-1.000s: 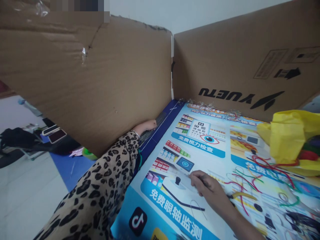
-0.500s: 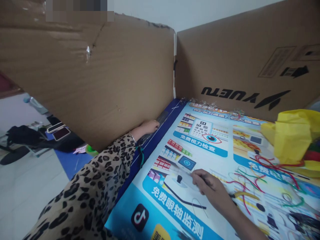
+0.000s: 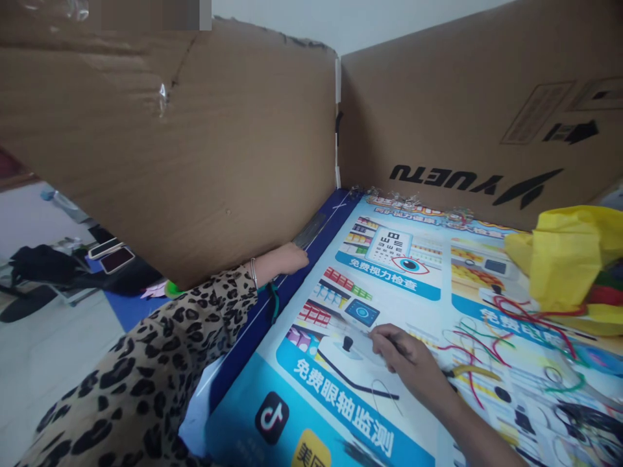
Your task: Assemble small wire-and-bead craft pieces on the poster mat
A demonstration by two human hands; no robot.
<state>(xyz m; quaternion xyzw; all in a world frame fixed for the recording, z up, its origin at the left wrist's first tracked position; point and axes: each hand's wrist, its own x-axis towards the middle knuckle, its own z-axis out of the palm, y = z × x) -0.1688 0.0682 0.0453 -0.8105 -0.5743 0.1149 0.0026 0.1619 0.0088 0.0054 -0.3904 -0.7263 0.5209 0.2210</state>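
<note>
My left hand, at the end of a leopard-print sleeve, is closed beside the foot of the left cardboard wall. Its curled fingers hide whatever they may grip. Just beyond it lie some thin grey strips on the blue table edge. Over the printed poster, my right hand is closed in a pinch; what sits between its fingertips is too thin and blurred to name. Under this hand a thin curved wire shows against the poster. Yellow-handled pliers are close to the right wrist.
Two cardboard walls meet at the back corner. Red and green cords tangle at the right, near yellow wrapping. Small wire pieces lie along the back edge. Phones rest outside the left wall.
My left hand has drawn back slightly toward me, uncovering more of the grey strips. My right hand keeps nearly the same place and pinch. The view has shifted a little.
</note>
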